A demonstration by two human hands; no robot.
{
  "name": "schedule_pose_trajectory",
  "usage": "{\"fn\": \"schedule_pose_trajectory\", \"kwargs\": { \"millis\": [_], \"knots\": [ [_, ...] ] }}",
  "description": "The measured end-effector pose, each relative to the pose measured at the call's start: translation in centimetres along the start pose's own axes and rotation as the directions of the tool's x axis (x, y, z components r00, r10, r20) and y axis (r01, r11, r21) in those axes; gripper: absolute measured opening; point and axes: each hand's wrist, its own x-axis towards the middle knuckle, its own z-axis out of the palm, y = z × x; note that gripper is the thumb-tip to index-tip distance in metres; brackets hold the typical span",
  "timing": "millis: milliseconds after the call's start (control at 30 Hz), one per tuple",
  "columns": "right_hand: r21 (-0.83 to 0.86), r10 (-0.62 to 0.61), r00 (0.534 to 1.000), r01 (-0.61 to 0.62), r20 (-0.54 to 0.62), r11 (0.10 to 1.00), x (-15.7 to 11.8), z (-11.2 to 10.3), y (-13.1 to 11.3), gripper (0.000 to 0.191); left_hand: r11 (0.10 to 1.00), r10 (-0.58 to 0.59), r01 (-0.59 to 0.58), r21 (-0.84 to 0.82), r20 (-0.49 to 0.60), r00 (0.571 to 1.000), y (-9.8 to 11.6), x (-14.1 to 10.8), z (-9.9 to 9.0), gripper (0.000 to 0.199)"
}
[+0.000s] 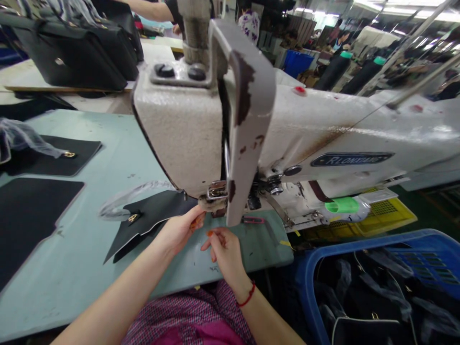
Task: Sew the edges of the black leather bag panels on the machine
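My left hand [178, 230] pinches the edge of a black leather bag flap [151, 220] with a gold clasp, close under the presser foot [213, 196] of a white industrial sewing machine [323, 134]. The flap lies on the pale blue-green work table [72, 268] and reaches in beneath the machine head. My right hand [223, 251], with a red string bracelet, curls its fingers just in front of the machine's grey faceplate. I see nothing in those fingers. The needle area is hidden behind the faceplate.
Pink-handled thread snips [253, 220] lie by the machine. More black flaps [32, 220] and plastic film [21, 136] are on the table's left. A blue crate [359, 282] holds black bags at lower right. Black bags [68, 57] sit on a table behind, where a co-worker's arm [151, 9] reaches.
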Motion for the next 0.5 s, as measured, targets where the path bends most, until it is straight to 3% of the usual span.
{"fn": "schedule_pose_trajectory", "kwargs": {
  "millis": [233,500],
  "knots": [
    [-0.079,0.008,0.999,-0.005,0.031,0.997,-0.1,-0.2,2.0,0.019,0.998,0.064,-0.064,-0.007,-0.003,0.998,-0.5,0.3,-0.1,0.044],
    [-0.1,-0.023,0.998,0.029,0.06,0.995,-0.3,-0.5,1.7,0.02,0.984,0.153,-0.168,-0.061,-0.193,0.969,-1.7,-0.1,1.3,0.042]
  ]
}}
